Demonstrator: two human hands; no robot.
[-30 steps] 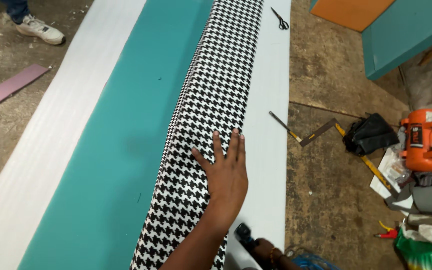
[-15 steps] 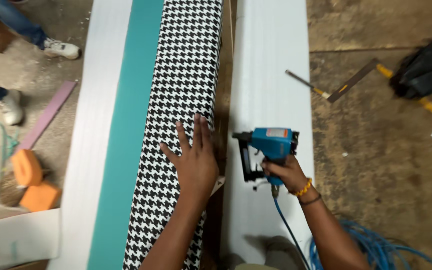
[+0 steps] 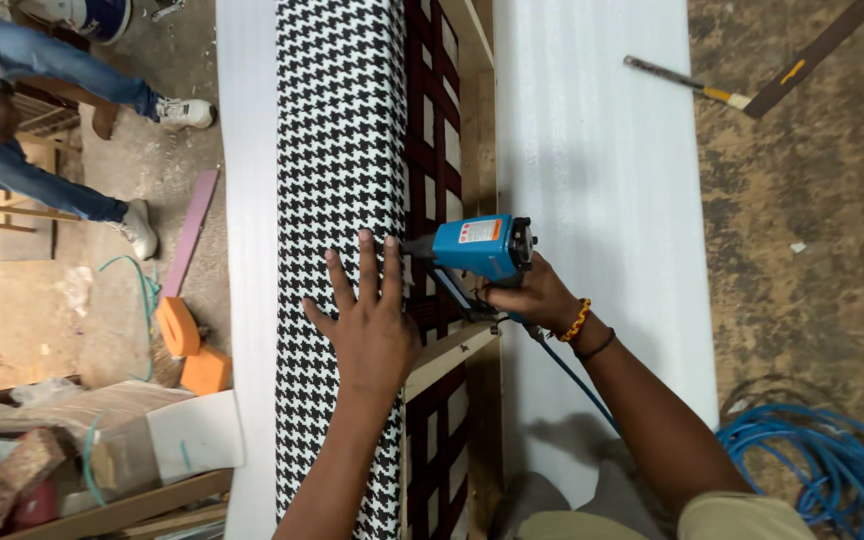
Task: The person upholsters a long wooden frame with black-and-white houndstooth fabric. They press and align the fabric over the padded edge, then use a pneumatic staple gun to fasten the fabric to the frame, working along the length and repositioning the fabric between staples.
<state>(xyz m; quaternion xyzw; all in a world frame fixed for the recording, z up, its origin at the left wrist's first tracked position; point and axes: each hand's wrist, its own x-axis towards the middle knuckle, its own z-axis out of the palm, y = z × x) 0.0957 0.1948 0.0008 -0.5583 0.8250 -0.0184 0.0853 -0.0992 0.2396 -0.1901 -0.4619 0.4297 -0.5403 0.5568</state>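
Note:
A long piece covered in black-and-white houndstooth fabric (image 3: 337, 130) runs up the middle of the head view. My left hand (image 3: 367, 320) lies flat on that fabric, fingers spread, near its right edge. My right hand (image 3: 532, 298) grips a blue pneumatic staple gun (image 3: 477, 248), whose nose points left at the fabric edge just beside my left fingertips. To the right of the fabric, dark red webbing (image 3: 437, 150) and a wooden frame (image 3: 452, 355) show underneath.
White foam sheet (image 3: 602, 180) lies on both sides of the piece. A blue air hose (image 3: 812, 460) coils at the lower right. A chisel-like tool (image 3: 687, 82) lies on the floor. Another person's legs (image 3: 42, 130) are at the upper left, orange objects (image 3: 192, 350) nearby.
The view has shifted and come closer. The staple gun has moved up and left against the fabric edge next to my left hand, and the frame's webbing now shows.

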